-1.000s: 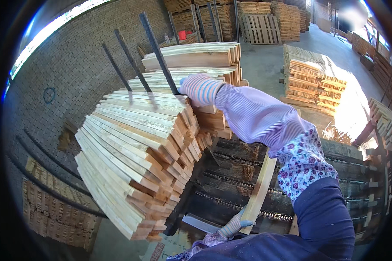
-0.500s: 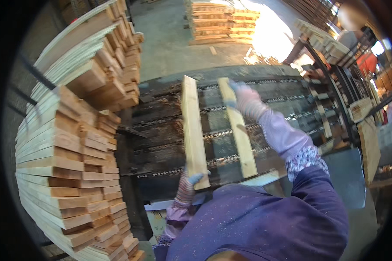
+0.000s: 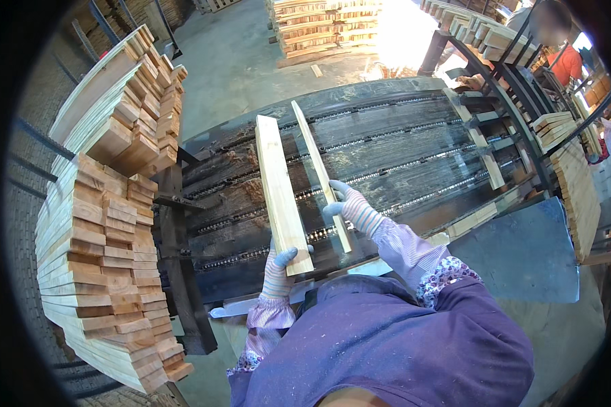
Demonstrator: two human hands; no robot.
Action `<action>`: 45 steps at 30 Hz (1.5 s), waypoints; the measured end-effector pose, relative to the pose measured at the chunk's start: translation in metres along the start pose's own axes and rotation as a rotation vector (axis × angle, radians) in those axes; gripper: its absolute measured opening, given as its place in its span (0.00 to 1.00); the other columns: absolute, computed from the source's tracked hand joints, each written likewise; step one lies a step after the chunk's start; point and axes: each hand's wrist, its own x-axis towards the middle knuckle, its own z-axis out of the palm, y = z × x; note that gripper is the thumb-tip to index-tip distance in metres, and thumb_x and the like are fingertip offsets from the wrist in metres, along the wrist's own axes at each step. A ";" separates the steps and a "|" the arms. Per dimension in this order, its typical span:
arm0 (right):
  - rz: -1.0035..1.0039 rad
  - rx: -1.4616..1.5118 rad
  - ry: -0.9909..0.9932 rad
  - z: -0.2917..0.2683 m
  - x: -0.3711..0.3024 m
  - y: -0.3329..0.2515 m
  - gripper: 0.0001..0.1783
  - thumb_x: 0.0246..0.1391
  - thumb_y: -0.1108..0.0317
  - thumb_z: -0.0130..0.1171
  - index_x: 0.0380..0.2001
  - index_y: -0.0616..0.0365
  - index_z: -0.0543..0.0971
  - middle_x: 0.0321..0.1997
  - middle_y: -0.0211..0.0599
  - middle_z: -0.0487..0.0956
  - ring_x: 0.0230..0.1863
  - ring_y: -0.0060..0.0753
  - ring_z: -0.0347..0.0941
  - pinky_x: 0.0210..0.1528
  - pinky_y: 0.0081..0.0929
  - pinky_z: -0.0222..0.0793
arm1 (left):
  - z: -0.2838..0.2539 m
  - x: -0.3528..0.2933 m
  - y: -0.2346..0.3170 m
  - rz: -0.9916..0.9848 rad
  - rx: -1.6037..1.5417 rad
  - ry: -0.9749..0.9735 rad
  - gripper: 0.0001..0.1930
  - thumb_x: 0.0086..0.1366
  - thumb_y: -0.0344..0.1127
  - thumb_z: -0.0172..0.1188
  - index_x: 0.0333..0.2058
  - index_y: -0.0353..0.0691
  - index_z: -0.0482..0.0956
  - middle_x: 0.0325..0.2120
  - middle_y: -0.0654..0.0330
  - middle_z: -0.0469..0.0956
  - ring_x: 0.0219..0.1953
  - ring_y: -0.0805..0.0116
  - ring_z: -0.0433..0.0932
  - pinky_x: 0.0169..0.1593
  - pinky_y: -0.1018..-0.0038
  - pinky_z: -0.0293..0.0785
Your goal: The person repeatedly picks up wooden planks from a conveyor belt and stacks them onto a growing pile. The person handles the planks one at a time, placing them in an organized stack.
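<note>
On my feed I am pinching a long, pale, flat wooden board [image 3: 282, 197] near its closer end with the gloved left hand [image 3: 276, 277]; the thumb is pressing on top, and the fingers are mostly hiding from me. With the gloved right hand [image 3: 353, 207] I am clasping a narrow, pale wooden strip [image 3: 317, 166] along its lower half, thumb and fingers bending around it, its thin edge facing up. Both pieces are lying over a dark chain conveyor table [image 3: 400, 163], side by side and apart; I am not able to tell how fully the table is bearing them.

As I am judging it, the work is standing partway. To the left, a tall near stack of pale boards [image 3: 108, 271] and a farther stack of pale boards [image 3: 125, 112] are already standing in layers, their ends uneven. The two pieces in hand are lying apart from both stacks, and another pale slat [image 3: 474, 139] is resting across the table's right part, untouched. How many pieces are remaining beyond these, I am not managing to tell.
</note>
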 end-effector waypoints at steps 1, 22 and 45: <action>0.038 0.188 -0.071 -0.006 -0.005 -0.004 0.61 0.40 0.65 0.79 0.76 0.60 0.58 0.70 0.57 0.71 0.65 0.50 0.74 0.66 0.42 0.71 | 0.005 0.000 -0.002 -0.005 -0.003 0.005 0.38 0.58 0.39 0.69 0.66 0.38 0.65 0.45 0.51 0.80 0.44 0.57 0.85 0.44 0.63 0.87; -0.337 -0.382 -0.286 -0.058 -0.092 -0.013 0.44 0.52 0.56 0.73 0.70 0.57 0.70 0.69 0.52 0.70 0.70 0.52 0.67 0.72 0.41 0.65 | 0.081 0.007 -0.108 -0.125 -0.289 0.004 0.43 0.53 0.32 0.71 0.68 0.37 0.64 0.55 0.51 0.79 0.58 0.53 0.79 0.63 0.56 0.78; -0.466 -0.032 0.007 -0.171 -0.077 -0.012 0.44 0.50 0.72 0.74 0.70 0.62 0.67 0.66 0.49 0.73 0.64 0.42 0.74 0.65 0.36 0.72 | 0.174 0.067 -0.099 -0.297 0.057 0.041 0.45 0.43 0.27 0.69 0.65 0.33 0.69 0.53 0.47 0.80 0.56 0.50 0.81 0.60 0.54 0.81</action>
